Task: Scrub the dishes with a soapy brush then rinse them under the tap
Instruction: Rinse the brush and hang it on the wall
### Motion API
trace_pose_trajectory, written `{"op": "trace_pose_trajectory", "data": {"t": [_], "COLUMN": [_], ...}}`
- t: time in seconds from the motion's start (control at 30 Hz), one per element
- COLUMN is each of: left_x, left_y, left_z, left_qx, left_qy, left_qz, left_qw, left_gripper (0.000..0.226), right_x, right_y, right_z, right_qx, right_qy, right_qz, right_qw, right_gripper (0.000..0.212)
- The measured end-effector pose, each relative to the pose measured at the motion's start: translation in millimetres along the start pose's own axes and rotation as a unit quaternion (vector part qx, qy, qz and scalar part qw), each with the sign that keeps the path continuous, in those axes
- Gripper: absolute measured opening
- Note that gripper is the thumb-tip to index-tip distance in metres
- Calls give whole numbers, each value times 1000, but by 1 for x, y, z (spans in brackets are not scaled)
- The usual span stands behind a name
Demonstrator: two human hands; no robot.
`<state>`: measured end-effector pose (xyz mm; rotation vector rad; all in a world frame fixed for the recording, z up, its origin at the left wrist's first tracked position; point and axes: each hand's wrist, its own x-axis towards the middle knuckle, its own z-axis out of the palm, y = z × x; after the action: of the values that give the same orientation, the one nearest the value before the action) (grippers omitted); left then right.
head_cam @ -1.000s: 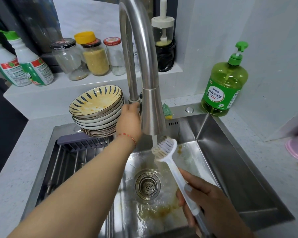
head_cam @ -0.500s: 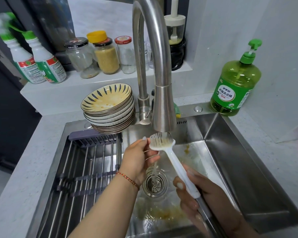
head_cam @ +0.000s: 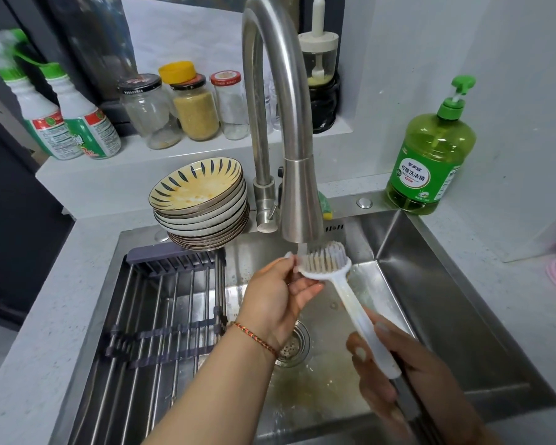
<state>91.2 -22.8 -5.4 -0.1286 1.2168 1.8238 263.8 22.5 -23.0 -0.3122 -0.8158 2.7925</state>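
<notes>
A white dish brush (head_cam: 341, 284) is held bristles-up right under the steel tap spout (head_cam: 299, 207), where water runs onto it. My right hand (head_cam: 398, 377) grips the brush's handle low in the sink. My left hand (head_cam: 280, 297) is at the brush head, fingers on its left edge and thumb against the bristles. A stack of several dirty yellow plates with blue leaf marks (head_cam: 199, 200) sits on the sink's back rim, left of the tap.
The steel sink (head_cam: 430, 284) has a greasy yellow film around the drain (head_cam: 294, 345). A roll-up drying rack (head_cam: 161, 319) covers its left half. A green dish soap bottle (head_cam: 430, 155) stands at the back right corner. Jars and spray bottles line the rear ledge.
My left hand came off the tap's base and dropped to the brush head. The right hand lifted the brush closer under the spout.
</notes>
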Motion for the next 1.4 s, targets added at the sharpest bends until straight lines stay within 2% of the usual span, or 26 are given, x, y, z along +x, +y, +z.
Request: {"op": "trace_pose_trajectory", "data": {"t": [0.1,0.27,0.43,0.57,0.67,0.83,1.03,1.1,1.2,1.3,1.4], "left_x": [1,1,-6,-11,-14,-14,-4,0,8,14,15], "left_y": [3,12,17,14,10,6,-5,-12,-26,-48,-67], "left_z": [9,7,-11,-21,-24,-22,-14,-8,1,7,16], "left_qx": [-13,-50,-49,-29,-21,-30,-73,-100,-110,-105,-76], "left_qy": [-5,14,17,12,12,15,30,36,65,72,32], "left_qz": [-11,-6,8,17,22,49,26,8,-24,-63,-105], "left_qw": [1000,999,999,999,999,998,997,994,992,990,991], "left_gripper": [22,22,22,23,24,18,22,22,20,20,23], "right_x": [3,16,18,11,7,9,9,8,8,4,-2], "right_y": [-4,-4,6,8,6,5,-1,-4,-9,-17,-25], "right_z": [5,14,18,18,19,18,8,5,0,-6,-15], "right_qx": [0,-1,-29,-87,-143,-251,-376,-412,-456,-428,-411], "right_qy": [24,2,9,3,-11,23,87,126,173,205,229], "right_qz": [-21,-26,-7,0,9,-6,-11,-9,-4,19,30], "right_qw": [999,1000,1000,996,990,968,922,902,873,880,882], "right_gripper": [50,36,48,47,33,51,52,47,28,23,10]}}
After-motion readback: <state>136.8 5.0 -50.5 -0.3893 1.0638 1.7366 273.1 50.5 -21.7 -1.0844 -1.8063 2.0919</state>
